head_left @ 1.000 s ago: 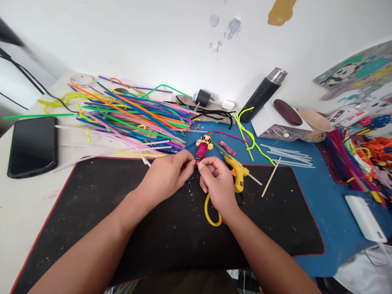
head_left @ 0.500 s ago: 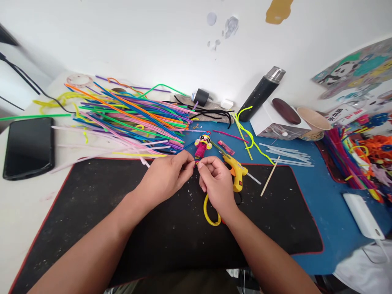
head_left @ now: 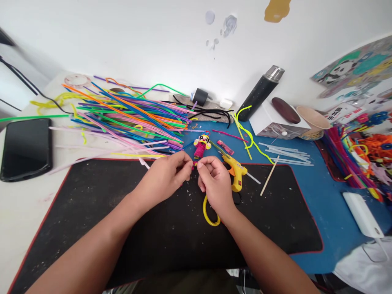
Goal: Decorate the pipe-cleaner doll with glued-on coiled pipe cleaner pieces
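A small pipe-cleaner doll [head_left: 201,149] with a magenta body and a black, white and yellow head lies just beyond my fingers. My left hand [head_left: 171,169] and my right hand [head_left: 216,177] are both pinched, their fingertips close together at a small magenta and yellow piece [head_left: 195,164] near the doll's lower end. Whether that piece is joined to the doll I cannot tell. Beside my right hand lies a yellow hot glue gun [head_left: 236,171] with a clear glue stick. Yellow-handled scissors [head_left: 211,216] are partly hidden under my right wrist.
A black mat [head_left: 159,241] lies under my hands. Many coloured pipe cleaners [head_left: 131,114] are heaped at the back left, near a phone [head_left: 27,149]. Clear glue sticks [head_left: 286,153], a wooden stick [head_left: 269,175], a black thermos [head_left: 260,94] and a white box [head_left: 275,120] stand or lie right.
The fingertips have shifted slightly, and more of the small magenta and yellow piece shows between them. The doll stays almost where it was; the view has moved a little.
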`<control>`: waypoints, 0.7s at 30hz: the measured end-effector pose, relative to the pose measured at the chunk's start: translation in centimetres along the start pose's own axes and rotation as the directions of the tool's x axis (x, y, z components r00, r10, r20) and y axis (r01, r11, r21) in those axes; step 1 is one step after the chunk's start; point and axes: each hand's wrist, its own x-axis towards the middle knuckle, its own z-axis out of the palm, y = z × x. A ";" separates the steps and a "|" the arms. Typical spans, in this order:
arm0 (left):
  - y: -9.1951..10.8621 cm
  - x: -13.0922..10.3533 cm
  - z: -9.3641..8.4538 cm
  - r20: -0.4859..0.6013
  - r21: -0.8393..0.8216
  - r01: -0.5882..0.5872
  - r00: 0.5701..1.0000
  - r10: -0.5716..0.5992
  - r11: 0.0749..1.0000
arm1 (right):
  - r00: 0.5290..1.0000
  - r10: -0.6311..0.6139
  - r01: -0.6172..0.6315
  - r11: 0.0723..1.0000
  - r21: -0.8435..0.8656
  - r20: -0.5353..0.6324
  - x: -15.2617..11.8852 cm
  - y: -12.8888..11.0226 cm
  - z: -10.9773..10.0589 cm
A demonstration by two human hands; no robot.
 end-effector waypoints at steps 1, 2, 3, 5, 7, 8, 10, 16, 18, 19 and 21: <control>0.0 0.0 0.0 0.003 -0.005 0.007 1.000 -0.007 1.000 | 1.000 -0.002 0.002 1.000 0.001 0.002 0.0 0.1 0.0; 0.0 0.0 0.0 0.004 -0.006 0.011 1.000 -0.011 1.000 | 1.000 -0.002 0.002 1.000 0.004 0.004 0.0 0.1 0.0; 0.0 0.0 0.0 0.003 -0.006 0.014 1.000 -0.014 1.000 | 1.000 0.000 0.000 1.000 0.010 0.004 0.0 0.2 -0.1; -0.1 0.0 0.0 0.002 -0.008 0.017 1.000 -0.016 1.000 | 1.000 0.009 -0.009 1.000 0.029 0.000 0.0 0.2 -0.1; -0.1 0.0 0.0 0.000 -0.004 0.013 1.000 -0.013 1.000 | 1.000 0.022 -0.021 0.999 0.046 -0.001 -0.1 0.2 -0.2; -0.1 0.0 0.0 -0.003 0.001 0.011 1.000 -0.011 1.000 | 1.000 0.027 -0.027 0.998 0.051 0.006 -0.1 0.1 -0.3; -0.1 0.0 0.0 -0.010 0.016 0.007 1.000 -0.007 1.000 | 0.999 0.036 -0.037 0.998 0.057 0.030 -0.2 0.0 -0.4; -0.2 0.0 0.1 -0.017 0.072 -0.013 1.000 0.014 0.997 | 0.996 0.034 -0.037 0.999 0.039 0.080 -0.4 0.1 -0.4; -0.2 0.0 0.1 -0.018 0.104 -0.032 0.999 0.034 0.994 | 0.996 0.032 -0.035 0.999 0.032 0.083 -0.4 0.2 -0.4; -0.2 0.0 0.1 -0.018 0.121 -0.040 0.999 0.043 0.992 | 0.996 0.031 -0.033 0.999 0.029 0.081 -0.4 0.2 -0.3; -0.2 -0.1 0.2 -0.016 0.157 -0.051 0.998 0.054 0.986 | 0.997 0.027 -0.029 0.999 0.024 0.078 -0.3 0.3 -0.3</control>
